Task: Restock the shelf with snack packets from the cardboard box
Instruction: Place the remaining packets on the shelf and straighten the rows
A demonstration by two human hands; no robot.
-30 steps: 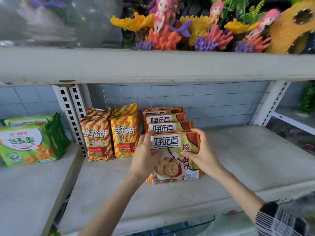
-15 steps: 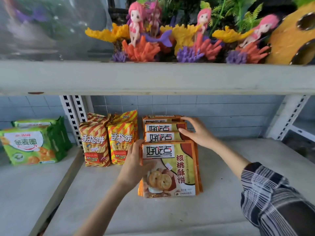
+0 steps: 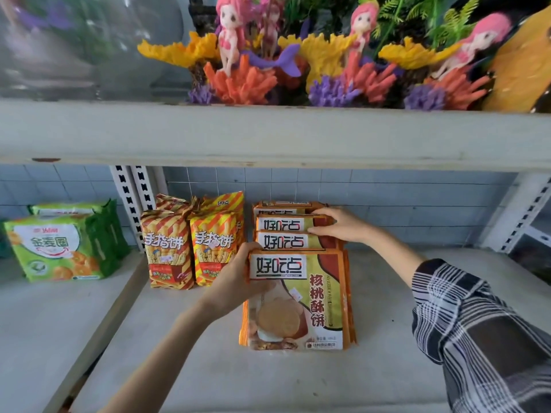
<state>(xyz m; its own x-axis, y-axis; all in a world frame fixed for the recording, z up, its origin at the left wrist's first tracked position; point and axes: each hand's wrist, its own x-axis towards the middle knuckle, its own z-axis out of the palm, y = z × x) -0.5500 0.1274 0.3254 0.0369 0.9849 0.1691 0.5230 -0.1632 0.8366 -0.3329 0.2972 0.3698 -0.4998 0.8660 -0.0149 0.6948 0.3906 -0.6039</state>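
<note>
- The left hand is gripping the front packet at its upper left corner, with the fingers curling round the edge. I think it is holding there because the packet is thin and tall, and it could fall forward without a support.
- The front packet is standing almost upright in the lower centre of the frame, on the shelf board. It is touching the packet behind it, so the printed face is looking outward to the buyer.
- The right hand is reaching over to the back packets, in the centre of the frame. Its fingers are bending over their top edge and the thumb is lying in front, so it is holding them. In my judgement it is keeping the row straight and pressed together, to leave place at the front.
- The whole row is standing one behind another, each a little higher in the frame, just beside the striped bags at the left of them.
- The green packets are resting at the left edge of the frame, on the neighbouring board, well apart from the hands.
- The mermaid ornaments are sitting on the upper shelf, across the top of the frame.
- The cardboard box is not appearing in this view, so I cannot tell how many packets are waiting.
</note>
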